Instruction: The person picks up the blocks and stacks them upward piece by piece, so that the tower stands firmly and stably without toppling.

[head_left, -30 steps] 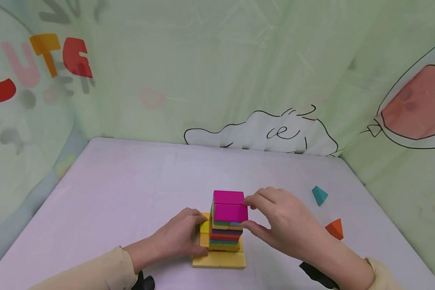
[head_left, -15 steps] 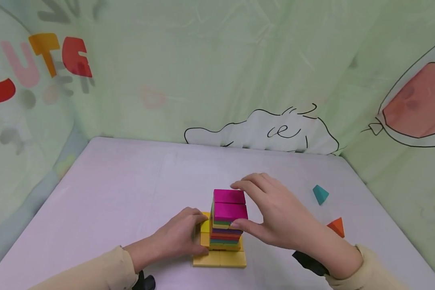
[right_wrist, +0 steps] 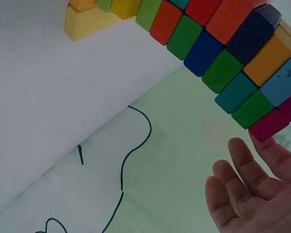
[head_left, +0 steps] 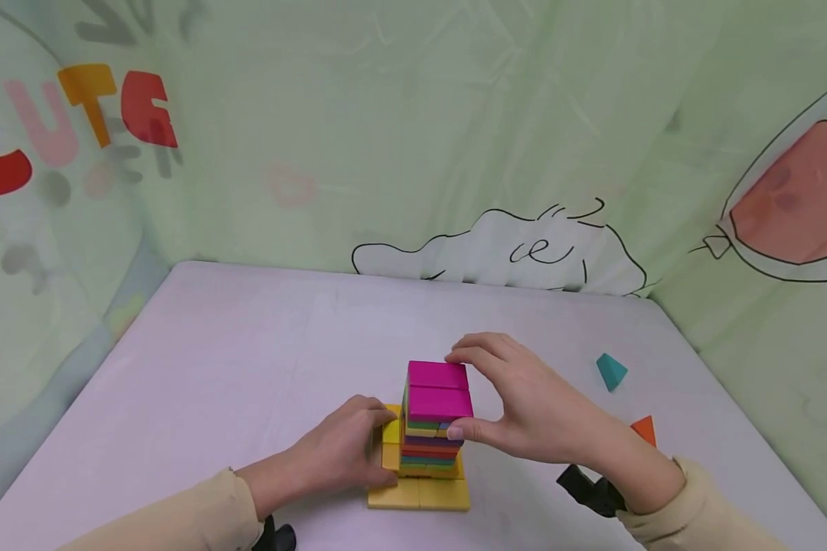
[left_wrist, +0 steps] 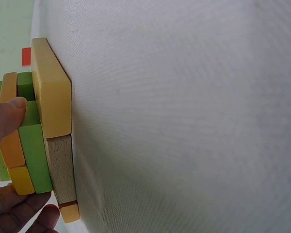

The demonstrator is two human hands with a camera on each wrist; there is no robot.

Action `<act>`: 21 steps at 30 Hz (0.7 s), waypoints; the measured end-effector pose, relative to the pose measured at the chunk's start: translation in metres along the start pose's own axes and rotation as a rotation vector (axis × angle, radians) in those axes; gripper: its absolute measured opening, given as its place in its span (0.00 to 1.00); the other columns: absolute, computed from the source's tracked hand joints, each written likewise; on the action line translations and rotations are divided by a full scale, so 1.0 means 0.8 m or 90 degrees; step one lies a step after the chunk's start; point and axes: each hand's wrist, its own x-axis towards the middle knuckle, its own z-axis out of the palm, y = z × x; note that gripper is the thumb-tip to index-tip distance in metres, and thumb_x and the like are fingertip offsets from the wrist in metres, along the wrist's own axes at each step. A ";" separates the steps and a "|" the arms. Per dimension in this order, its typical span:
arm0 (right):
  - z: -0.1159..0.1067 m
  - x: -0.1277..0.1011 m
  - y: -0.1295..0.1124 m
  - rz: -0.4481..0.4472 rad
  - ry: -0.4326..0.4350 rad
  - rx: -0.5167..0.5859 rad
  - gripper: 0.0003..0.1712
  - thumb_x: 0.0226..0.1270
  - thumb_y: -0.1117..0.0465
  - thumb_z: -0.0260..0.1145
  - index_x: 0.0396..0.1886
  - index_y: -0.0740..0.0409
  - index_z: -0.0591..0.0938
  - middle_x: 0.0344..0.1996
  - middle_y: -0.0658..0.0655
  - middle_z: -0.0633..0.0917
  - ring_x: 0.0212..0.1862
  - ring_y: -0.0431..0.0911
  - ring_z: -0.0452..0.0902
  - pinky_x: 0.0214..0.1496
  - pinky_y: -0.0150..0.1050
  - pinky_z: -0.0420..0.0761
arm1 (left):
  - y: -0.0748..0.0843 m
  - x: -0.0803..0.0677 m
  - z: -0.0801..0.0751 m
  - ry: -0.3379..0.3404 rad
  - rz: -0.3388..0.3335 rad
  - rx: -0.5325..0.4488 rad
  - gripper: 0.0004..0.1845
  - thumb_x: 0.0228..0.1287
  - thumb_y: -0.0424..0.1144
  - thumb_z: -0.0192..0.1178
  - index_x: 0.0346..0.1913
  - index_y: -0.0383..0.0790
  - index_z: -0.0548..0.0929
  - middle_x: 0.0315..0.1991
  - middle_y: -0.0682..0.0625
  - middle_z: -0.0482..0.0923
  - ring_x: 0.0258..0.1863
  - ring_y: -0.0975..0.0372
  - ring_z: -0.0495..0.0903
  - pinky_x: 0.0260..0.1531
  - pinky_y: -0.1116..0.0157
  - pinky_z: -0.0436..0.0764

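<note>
A tower of coloured wooden blocks (head_left: 430,448) stands on pale yellow base blocks (head_left: 418,494) in the head view. Two magenta blocks (head_left: 439,390) lie side by side on its top. My left hand (head_left: 341,444) holds the tower low on its left side. In the left wrist view, its thumb (left_wrist: 12,114) and fingers (left_wrist: 19,208) lie on opposite sides of green and orange blocks. My right hand (head_left: 524,398) spans the top from the right, thumb at the near face and index finger at the far edge. In the right wrist view, the index fingertip touches a magenta block (right_wrist: 269,125).
A teal wedge block (head_left: 611,372) lies to the right on the white tabletop (head_left: 282,337). Nearer is an orange wedge block (head_left: 645,430), partly hidden by the right arm. A printed cloth wall (head_left: 413,138) rises behind the table.
My right hand has shifted left and up from the tower's right side, then slightly back right, so thumb and index finger now span the top. The left hand stays on the tower.
</note>
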 end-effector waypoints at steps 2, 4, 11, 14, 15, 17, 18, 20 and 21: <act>-0.001 0.000 -0.001 0.003 -0.003 0.001 0.40 0.57 0.37 0.76 0.62 0.54 0.78 0.62 0.51 0.78 0.65 0.49 0.74 0.61 0.53 0.82 | 0.000 0.000 0.000 -0.001 -0.001 0.000 0.38 0.46 0.50 0.81 0.58 0.30 0.84 0.55 0.43 0.85 0.57 0.54 0.78 0.62 0.55 0.81; -0.001 0.001 -0.001 0.006 -0.007 0.001 0.40 0.57 0.38 0.77 0.63 0.54 0.78 0.62 0.51 0.78 0.64 0.49 0.74 0.61 0.53 0.82 | 0.000 0.000 -0.001 -0.003 -0.003 -0.001 0.38 0.47 0.50 0.81 0.58 0.30 0.84 0.55 0.43 0.85 0.57 0.54 0.78 0.62 0.55 0.81; -0.001 0.002 -0.004 0.005 -0.017 0.006 0.42 0.58 0.36 0.76 0.66 0.53 0.76 0.64 0.51 0.78 0.65 0.50 0.74 0.61 0.54 0.82 | 0.001 0.000 -0.002 -0.007 -0.007 -0.007 0.37 0.47 0.50 0.81 0.58 0.30 0.84 0.55 0.43 0.85 0.58 0.54 0.78 0.63 0.55 0.81; 0.001 0.005 -0.006 -0.008 -0.016 0.005 0.43 0.59 0.36 0.75 0.67 0.53 0.75 0.64 0.53 0.77 0.65 0.51 0.74 0.60 0.54 0.83 | 0.001 0.000 -0.002 -0.005 -0.004 -0.006 0.37 0.46 0.49 0.81 0.57 0.30 0.84 0.54 0.43 0.85 0.58 0.54 0.78 0.62 0.55 0.81; 0.001 0.006 -0.007 -0.009 -0.018 0.004 0.42 0.59 0.37 0.75 0.67 0.53 0.75 0.64 0.53 0.77 0.65 0.51 0.74 0.60 0.54 0.83 | 0.001 0.000 -0.001 -0.004 -0.003 -0.006 0.37 0.46 0.49 0.81 0.57 0.30 0.84 0.54 0.43 0.85 0.58 0.54 0.78 0.62 0.55 0.81; 0.003 0.009 -0.008 -0.017 -0.018 0.000 0.41 0.60 0.37 0.75 0.65 0.53 0.76 0.63 0.52 0.78 0.64 0.50 0.74 0.59 0.52 0.83 | 0.001 -0.001 -0.001 -0.003 -0.001 -0.009 0.37 0.46 0.48 0.82 0.57 0.30 0.84 0.54 0.43 0.85 0.57 0.54 0.78 0.62 0.55 0.81; 0.004 0.010 -0.008 -0.019 -0.019 -0.001 0.40 0.60 0.37 0.75 0.64 0.54 0.77 0.62 0.52 0.78 0.64 0.49 0.74 0.59 0.51 0.84 | 0.001 -0.001 -0.001 -0.004 -0.001 -0.011 0.36 0.46 0.48 0.82 0.57 0.30 0.84 0.54 0.43 0.85 0.57 0.54 0.78 0.62 0.55 0.81; 0.005 0.012 -0.008 -0.020 -0.019 -0.003 0.38 0.60 0.38 0.75 0.63 0.54 0.77 0.61 0.52 0.78 0.63 0.48 0.74 0.58 0.50 0.84 | 0.001 -0.001 -0.001 -0.006 -0.004 -0.016 0.36 0.46 0.48 0.82 0.57 0.30 0.84 0.54 0.43 0.85 0.57 0.54 0.78 0.62 0.55 0.81; 0.006 0.012 -0.008 -0.021 -0.018 -0.003 0.37 0.60 0.38 0.75 0.62 0.54 0.78 0.61 0.51 0.78 0.63 0.48 0.74 0.58 0.50 0.84 | 0.001 -0.001 -0.001 -0.007 -0.006 -0.018 0.36 0.46 0.48 0.82 0.57 0.30 0.84 0.54 0.43 0.85 0.57 0.54 0.78 0.62 0.55 0.81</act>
